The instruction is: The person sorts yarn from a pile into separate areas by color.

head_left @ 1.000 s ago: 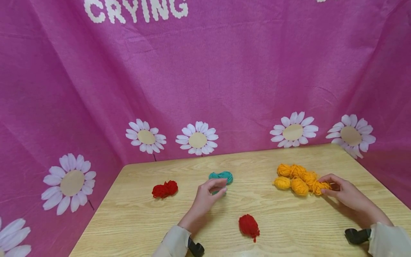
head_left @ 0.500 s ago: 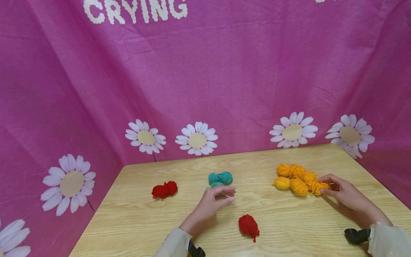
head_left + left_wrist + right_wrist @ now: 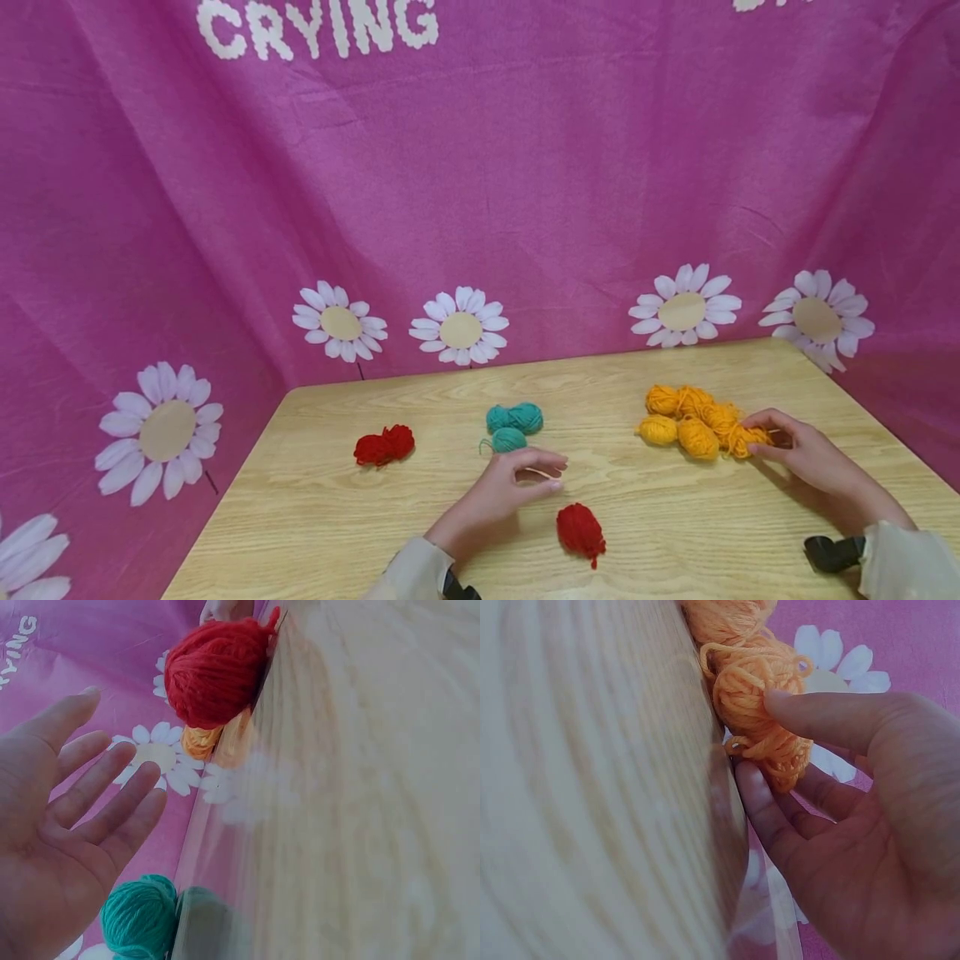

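Note:
My left hand hovers over the table with its fingers loosely bent and nothing in it. Just right of and nearer than it lies a red yarn ball, apart from the fingertips; the same ball appears large in the left wrist view. Behind the hand sit a round teal yarn ball and a longer teal skein. My right hand holds the rightmost orange yarn skein of a cluster, thumb on one side and fingers on the other, as the skein shows in the right wrist view.
Several orange and yellow yarn balls press together left of the right hand. A red skein lies at the left of the wooden table. A pink cloth with daisies hangs behind and at the sides.
My left hand has left the teal yarn and moved right and nearer, towards the single red ball, uncovering the round teal ball. The right hand has stayed on the orange skein.

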{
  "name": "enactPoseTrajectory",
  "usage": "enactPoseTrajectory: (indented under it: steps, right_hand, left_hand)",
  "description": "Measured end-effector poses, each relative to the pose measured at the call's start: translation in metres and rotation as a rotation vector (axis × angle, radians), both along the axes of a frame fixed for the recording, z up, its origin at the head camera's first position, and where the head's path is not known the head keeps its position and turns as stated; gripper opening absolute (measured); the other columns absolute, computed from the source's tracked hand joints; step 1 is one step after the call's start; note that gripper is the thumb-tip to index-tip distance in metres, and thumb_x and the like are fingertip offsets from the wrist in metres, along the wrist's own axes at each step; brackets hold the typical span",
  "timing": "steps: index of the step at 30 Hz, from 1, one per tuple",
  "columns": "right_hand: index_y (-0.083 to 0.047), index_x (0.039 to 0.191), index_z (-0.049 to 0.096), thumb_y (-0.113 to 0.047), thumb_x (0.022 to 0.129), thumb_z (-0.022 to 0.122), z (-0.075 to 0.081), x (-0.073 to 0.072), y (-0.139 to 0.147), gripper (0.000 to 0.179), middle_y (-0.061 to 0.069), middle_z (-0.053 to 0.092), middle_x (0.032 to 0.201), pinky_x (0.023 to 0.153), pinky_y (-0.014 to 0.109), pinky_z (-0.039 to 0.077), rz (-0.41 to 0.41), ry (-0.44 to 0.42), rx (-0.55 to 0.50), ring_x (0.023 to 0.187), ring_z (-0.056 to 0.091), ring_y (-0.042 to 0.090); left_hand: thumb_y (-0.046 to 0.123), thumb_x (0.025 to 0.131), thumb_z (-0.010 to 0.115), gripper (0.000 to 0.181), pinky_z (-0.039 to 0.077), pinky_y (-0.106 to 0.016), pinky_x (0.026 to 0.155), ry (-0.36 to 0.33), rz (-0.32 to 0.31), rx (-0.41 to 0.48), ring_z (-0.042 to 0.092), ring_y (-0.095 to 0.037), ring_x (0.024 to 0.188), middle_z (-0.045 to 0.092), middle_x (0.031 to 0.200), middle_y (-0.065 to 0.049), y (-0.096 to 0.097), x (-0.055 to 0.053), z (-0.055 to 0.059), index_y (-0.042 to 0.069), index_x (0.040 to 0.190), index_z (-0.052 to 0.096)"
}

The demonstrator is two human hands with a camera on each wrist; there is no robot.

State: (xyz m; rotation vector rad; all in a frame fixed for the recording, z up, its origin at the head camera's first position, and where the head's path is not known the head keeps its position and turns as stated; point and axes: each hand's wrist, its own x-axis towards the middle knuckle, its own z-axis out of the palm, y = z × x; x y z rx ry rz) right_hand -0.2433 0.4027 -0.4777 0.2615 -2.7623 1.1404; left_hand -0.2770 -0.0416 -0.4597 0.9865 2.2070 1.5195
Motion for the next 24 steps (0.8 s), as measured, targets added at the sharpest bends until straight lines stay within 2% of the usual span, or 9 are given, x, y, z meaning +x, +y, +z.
enactPoseTrajectory:
  steps: [9, 18, 24]
  right_hand:
    - [0.000, 0.114, 0.058, -0.013, 0.093, 0.066, -0.001, 0.001, -0.001, 0.026, -0.030, 0.051, 0.102, 0.071, 0.012, 0.044, 0.008, 0.007, -0.003, 0.086, 0.048, -0.012]
    - [-0.002, 0.114, 0.059, -0.016, 0.093, 0.066, 0.000, 0.000, -0.001, 0.027, -0.022, 0.054, 0.105, 0.072, 0.011, 0.044, -0.007, -0.008, 0.012, 0.089, 0.046, -0.016]
    - [-0.003, 0.115, 0.059, -0.017, 0.093, 0.067, -0.001, 0.000, -0.001, 0.027, -0.026, 0.053, 0.104, 0.073, 0.011, 0.044, -0.011, -0.010, 0.013, 0.088, 0.046, -0.015]
  left_hand:
    - [0.019, 0.093, 0.068, 0.036, 0.051, -0.017, 0.095, 0.017, -0.089, -0.037, 0.065, -0.030, 0.114, 0.067, 0.125, -0.014, 0.004, 0.005, 0.002, 0.005, 0.126, 0.064]
    - [0.019, 0.092, 0.069, 0.037, 0.051, -0.018, 0.095, 0.050, -0.155, -0.102, 0.066, -0.024, 0.113, 0.068, 0.124, -0.014, 0.010, 0.010, 0.005, 0.006, 0.126, 0.064]
    - [0.017, 0.091, 0.070, 0.038, 0.051, -0.016, 0.094, 0.035, -0.200, -0.113, 0.066, -0.015, 0.112, 0.067, 0.125, -0.014, 0.012, 0.010, 0.003, 0.007, 0.127, 0.064]
